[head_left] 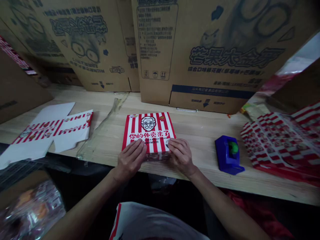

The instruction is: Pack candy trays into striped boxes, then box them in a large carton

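Observation:
A red-and-white striped box (pixel 149 128) with a printed face and lettering lies closed near the front edge of the wooden table (pixel 200 130). My left hand (pixel 131 160) rests on its front left corner, fingers pressed together over the lid's edge. At the front right corner, my right hand (pixel 182 156) grips the same box, its fingers bent on the lid and the thumb hidden behind them. Both hands touch the box from the near side.
Flat striped cartons (pixel 72 128) lie at the left. A blue tape dispenser (pixel 226 155) stands right of the hands, beside stacked striped boxes (pixel 280 143). Large brown cartons (pixel 205 90) line the back. Wrapped items (pixel 35 210) sit in a container at lower left.

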Action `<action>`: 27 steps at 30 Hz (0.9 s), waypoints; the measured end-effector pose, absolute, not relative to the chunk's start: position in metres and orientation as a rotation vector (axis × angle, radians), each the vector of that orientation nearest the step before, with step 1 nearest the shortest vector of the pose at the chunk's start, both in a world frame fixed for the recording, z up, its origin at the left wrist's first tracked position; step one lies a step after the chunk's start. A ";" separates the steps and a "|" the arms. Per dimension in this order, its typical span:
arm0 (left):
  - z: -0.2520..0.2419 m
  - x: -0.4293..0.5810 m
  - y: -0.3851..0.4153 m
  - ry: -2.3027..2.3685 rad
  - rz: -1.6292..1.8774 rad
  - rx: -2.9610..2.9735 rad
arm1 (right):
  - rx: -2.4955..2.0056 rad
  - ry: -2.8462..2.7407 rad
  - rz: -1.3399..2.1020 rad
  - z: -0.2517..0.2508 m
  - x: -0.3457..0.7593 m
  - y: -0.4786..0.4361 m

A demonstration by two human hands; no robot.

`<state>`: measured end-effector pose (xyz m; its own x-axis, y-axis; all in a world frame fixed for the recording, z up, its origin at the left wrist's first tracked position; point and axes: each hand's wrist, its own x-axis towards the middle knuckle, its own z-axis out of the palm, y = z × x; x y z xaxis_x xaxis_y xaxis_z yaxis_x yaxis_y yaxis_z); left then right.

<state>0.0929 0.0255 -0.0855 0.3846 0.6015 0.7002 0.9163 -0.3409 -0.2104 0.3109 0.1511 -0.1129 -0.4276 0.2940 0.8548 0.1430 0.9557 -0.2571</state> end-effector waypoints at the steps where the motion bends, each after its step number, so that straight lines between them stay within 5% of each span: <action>1: -0.086 0.090 0.027 -1.259 -0.719 -2.053 | -0.322 -2.001 0.175 -0.113 0.306 0.149; 7: -0.094 0.066 0.039 -1.153 -0.815 -2.082 | -0.565 -1.842 0.353 -0.107 0.311 0.132; 15: -0.096 0.064 0.044 -1.116 -0.877 -2.082 | -1.437 -1.156 0.328 -0.129 0.482 0.134; 27: -0.099 0.064 0.047 -1.120 -0.857 -2.047 | -1.420 -1.001 0.596 -0.146 0.503 0.169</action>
